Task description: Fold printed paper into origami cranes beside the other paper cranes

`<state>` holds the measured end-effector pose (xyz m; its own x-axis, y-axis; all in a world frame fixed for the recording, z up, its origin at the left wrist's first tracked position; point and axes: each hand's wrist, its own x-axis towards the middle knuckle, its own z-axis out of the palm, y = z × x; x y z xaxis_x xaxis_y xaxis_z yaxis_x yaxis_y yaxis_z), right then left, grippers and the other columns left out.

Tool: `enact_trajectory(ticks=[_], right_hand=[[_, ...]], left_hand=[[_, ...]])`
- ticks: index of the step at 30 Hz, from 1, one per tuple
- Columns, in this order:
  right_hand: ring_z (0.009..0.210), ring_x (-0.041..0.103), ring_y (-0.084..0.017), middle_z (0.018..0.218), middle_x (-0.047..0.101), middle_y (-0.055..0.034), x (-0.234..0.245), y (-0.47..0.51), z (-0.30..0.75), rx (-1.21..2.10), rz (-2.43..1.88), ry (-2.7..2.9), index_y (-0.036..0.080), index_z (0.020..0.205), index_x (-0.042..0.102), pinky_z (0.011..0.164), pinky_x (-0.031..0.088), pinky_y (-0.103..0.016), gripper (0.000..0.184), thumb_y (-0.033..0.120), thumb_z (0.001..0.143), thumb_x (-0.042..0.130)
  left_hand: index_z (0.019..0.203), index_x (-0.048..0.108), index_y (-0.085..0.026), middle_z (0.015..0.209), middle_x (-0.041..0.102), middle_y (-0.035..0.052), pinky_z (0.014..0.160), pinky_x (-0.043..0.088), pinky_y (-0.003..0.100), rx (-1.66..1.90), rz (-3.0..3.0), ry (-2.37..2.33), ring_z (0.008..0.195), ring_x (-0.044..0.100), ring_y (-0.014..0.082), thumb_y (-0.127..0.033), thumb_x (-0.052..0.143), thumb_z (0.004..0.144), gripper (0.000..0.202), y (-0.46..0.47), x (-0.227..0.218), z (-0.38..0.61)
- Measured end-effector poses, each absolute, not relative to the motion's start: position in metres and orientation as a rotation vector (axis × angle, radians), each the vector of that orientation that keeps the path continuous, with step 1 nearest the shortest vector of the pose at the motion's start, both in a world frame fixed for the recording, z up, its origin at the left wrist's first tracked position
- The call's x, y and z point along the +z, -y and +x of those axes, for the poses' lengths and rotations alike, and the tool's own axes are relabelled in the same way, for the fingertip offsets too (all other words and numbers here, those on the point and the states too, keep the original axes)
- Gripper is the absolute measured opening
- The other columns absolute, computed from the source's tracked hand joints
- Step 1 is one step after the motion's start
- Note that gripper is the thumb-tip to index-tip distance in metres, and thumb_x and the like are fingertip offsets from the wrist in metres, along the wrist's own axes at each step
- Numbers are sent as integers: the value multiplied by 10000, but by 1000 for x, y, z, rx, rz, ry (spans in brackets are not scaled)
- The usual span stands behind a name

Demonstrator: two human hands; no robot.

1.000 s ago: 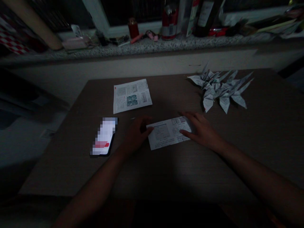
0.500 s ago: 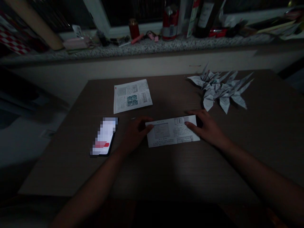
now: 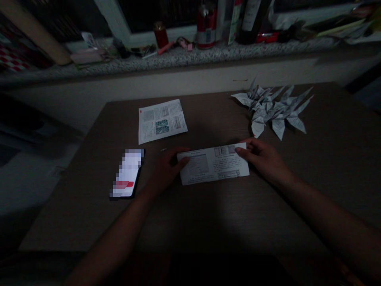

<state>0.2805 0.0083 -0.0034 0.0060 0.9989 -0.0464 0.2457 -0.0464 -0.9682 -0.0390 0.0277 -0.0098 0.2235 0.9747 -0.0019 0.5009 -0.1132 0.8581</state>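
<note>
Scene is dim, detail is limited. A folded printed sheet (image 3: 214,165) is laid flat on the brown table (image 3: 226,214), long side across the view, near the middle of the tabletop and just ahead of both forearms. The left hand (image 3: 165,169) is set at the sheet's left end: fingers loosely curled, fingertips (image 3: 183,160) pressed onto the left edge, nothing enclosed. The right hand (image 3: 263,159) is placed at the sheet's upper right corner, fingers bent over that corner; whether the corner is pinched or only pressed down cannot be told in this light. The sheet is spanned between the two hands, and no lifted part is seen. A phone (image 3: 127,173) with a lit screen is lying face up to the left of the left hand, apart from it. A second printed sheet (image 3: 161,120) is lying flat further back on the left, well apart from the folded one. A pile of folded paper cranes (image 3: 272,109) is heaped at the back right of the table, near the right hand but not touched by it. Behind the table a speckled stone sill (image 3: 208,55) is loaded with clutter: a red can (image 3: 203,24), a small red jar (image 3: 160,35), a dark bottle (image 3: 248,20); the rest there is too dark to be identified.
</note>
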Motion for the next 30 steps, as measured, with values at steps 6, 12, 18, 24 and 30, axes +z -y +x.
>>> enact_trajectory(ticks=[6, 12, 18, 24, 30], right_hand=[[801, 737, -250, 870, 765, -43, -2, -6, 279, 1128, -1445, 1356, 265, 950, 711, 705, 607, -405, 295, 547, 867, 743], [741, 714, -231, 817, 758, -27, 0, -6, 278, 1133, -1400, 1307, 271, 917, 738, 659, 592, -380, 268, 527, 843, 771], [727, 697, -226, 787, 740, -22, 0, -6, 278, 1101, -1422, 1301, 276, 879, 729, 650, 581, -372, 282, 547, 825, 785], [726, 691, -213, 793, 731, -20, -2, -6, 280, 1088, -1440, 1241, 264, 882, 700, 649, 575, -361, 273, 528, 851, 760], [700, 682, -209, 787, 744, -18, -3, -8, 279, 1124, -1425, 1182, 264, 852, 722, 630, 569, -349, 290, 542, 813, 795]], left_hand=[[1242, 707, -295, 1230, 730, 32, 959, 584, 425, 736, 1824, -1387, 1116, 683, 246, -365, 666, 952, 302, -28, -8, -39], [1235, 716, -291, 1231, 733, 44, 925, 594, 422, 730, 1808, -1394, 1094, 693, 253, -382, 665, 954, 300, -27, -6, -38], [1241, 714, -300, 1244, 727, 44, 953, 595, 437, 751, 1789, -1406, 1123, 687, 255, -379, 672, 949, 306, -27, -7, -39], [1264, 671, -263, 1233, 732, 67, 904, 635, 427, 806, 1607, -1309, 1107, 714, 250, -372, 706, 917, 365, -27, -7, -38], [1229, 658, -248, 1204, 750, 70, 905, 649, 444, 839, 1537, -1312, 1103, 731, 260, -339, 711, 916, 331, -28, -6, -36]])
